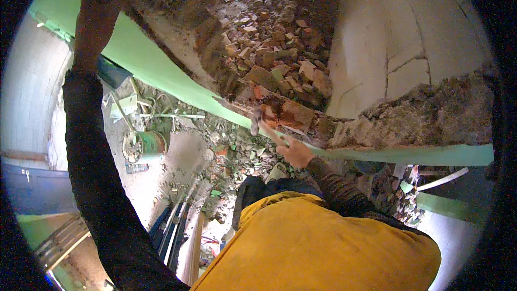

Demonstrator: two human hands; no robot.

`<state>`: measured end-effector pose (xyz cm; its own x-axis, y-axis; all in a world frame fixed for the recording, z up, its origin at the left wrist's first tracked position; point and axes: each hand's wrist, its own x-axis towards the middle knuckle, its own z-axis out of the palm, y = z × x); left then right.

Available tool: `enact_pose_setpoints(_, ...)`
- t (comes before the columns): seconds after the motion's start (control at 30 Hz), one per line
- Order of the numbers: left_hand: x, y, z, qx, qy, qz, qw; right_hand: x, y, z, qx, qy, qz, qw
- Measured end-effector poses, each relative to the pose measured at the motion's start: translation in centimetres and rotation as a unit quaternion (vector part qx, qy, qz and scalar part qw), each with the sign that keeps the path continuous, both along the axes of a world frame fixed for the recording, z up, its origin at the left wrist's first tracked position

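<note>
My right hand [295, 152] is wrapped around the wooden handle of a hammer [256, 122]. The hammer's head is slightly blurred and lies against the broken edge of a green-painted wall [200, 92], beside exposed red brick [285, 116]. At the upper left, my left arm stretches far out. My left hand [98, 27] rests against the wall's rough upper edge, thumb spread away from the fingers. Shadow partly hides those fingertips, and I see no tool in that hand.
Beyond the wall edge lies a heap of broken tile and brick [269, 59]. Below, rubble [242, 151] covers the floor near a green bucket [151, 146] with debris. Long bars [177, 221] lean at lower left. A jagged masonry ledge [425, 110] runs along the right.
</note>
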<state>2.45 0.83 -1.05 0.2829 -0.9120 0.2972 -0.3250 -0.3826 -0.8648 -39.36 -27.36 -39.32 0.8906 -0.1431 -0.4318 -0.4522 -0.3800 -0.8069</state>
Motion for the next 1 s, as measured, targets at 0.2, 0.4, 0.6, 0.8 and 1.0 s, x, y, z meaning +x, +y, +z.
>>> enact_pose_setpoints(0.2, -0.3, -0.3, -0.6, -0.092, 0.113, 0.002, 0.989, -5.9, 1.1, -1.3, 0.081, 0.161, -0.03, 0.983)
enact_pose_setpoints(0.4, 0.2, -0.4, -0.8, -0.094, 0.066, -0.066, 0.991, -9.6, 1.5, -1.0, 0.124, 0.209, -0.132, 0.961)
enact_pose_setpoints(0.6, 0.9, -0.3, -2.0, -0.302, 0.231, -0.192, 0.905, -8.4, -1.0, -1.7, 0.01, 0.227, 0.072, 0.971)
enact_pose_setpoints(0.8, 2.3, 0.6, -2.3, -0.185, 0.056, -0.223, 0.956, -3.9, -3.6, -0.4, 0.2, 0.32, 0.056, 0.924)
enact_pose_setpoints(1.0, 1.1, 0.4, -2.6, -0.271, 0.112, -0.282, 0.914, 1.2, -3.0, 6.8, -0.084, -0.018, -0.109, 0.99)
